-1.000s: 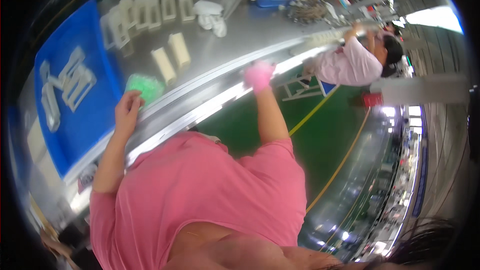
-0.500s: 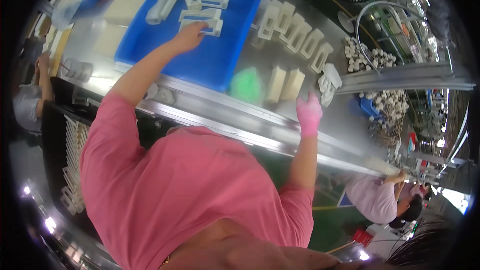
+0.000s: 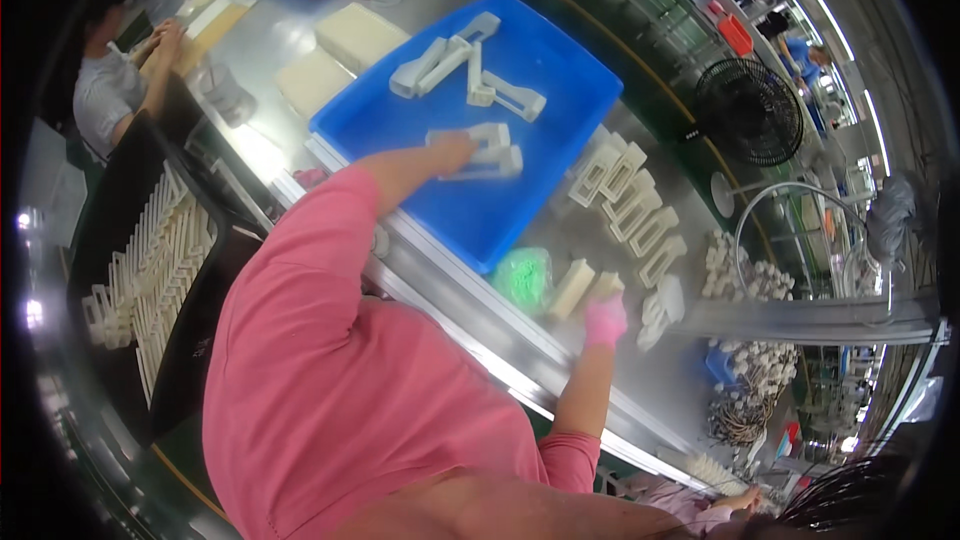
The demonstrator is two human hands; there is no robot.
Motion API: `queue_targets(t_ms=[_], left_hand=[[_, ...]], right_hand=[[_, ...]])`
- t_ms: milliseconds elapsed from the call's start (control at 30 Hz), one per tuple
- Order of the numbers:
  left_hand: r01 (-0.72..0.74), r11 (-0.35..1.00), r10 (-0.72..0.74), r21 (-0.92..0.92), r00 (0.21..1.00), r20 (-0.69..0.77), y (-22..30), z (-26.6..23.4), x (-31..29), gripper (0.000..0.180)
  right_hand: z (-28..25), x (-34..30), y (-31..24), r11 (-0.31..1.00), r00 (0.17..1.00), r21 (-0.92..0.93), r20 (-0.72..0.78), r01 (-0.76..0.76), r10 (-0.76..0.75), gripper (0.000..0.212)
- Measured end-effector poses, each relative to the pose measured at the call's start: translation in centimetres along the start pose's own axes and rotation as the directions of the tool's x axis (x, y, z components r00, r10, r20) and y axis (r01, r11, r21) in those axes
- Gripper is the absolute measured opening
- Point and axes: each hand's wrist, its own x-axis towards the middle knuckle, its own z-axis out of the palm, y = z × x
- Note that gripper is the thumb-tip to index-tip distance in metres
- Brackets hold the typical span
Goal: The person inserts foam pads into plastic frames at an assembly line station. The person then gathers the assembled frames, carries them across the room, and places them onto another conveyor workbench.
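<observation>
left hand [image 3: 457,152] is at white frames [image 3: 500,135] in blue tray [image 3: 570,80], right hand [image 3: 605,320] at cream block [image 3: 608,283], grips unclear; green-filled bag [image 3: 523,277] lies between.

Right hand [image 3: 605,317] has reached a cream block [image 3: 607,282], seemingly touching it.

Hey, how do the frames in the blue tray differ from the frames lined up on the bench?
Tray frames lie scattered at mixed angles; bench frames sit side by side in a row. The left grip is at the tray frames, while nobody holds the bench frames. Both are pale, with long openings.
</observation>
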Motion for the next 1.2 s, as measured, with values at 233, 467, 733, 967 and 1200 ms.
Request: queue_targets(t_ms=[233,467,733,967,1200], left_hand=[[0.032,0.998,-0.004,-0.049,0.873,0.487,4.2,-2.6,-3.9,0.025],[0.255,0.939,-0.222,-0.232,0.962,0.16,2.9,-3.3,-5.8,0.031],[0.058,0.963,-0.092,-0.264,0.989,-0.118,3.9,-3.6,-6.3,0.043],[0.231,0.917,-0.207,-0.324,0.972,0.107,2.5,-2.5,-5.3,0.041],[0.2,0.731,-0.316,-0.653,0.946,-0.064,3.1,-1.7,-1.9,0.02]], right_hand=[[1.2,1.1,0.7,0.999,0.999,-0.003,0.01,-0.033,0.033,0.046],[1.6,1.4,0.6,0.992,0.993,-0.082,0.065,-0.091,0.096,0.06],[2.1,1.6,0.7,0.992,0.993,-0.081,0.057,-0.098,0.103,0.063],[1.6,0.8,0.4,0.992,0.993,-0.029,0.016,-0.119,0.119,0.039],[1.3,1.0,1.0,0.988,0.983,-0.051,0.102,-0.149,0.153,0.049]])
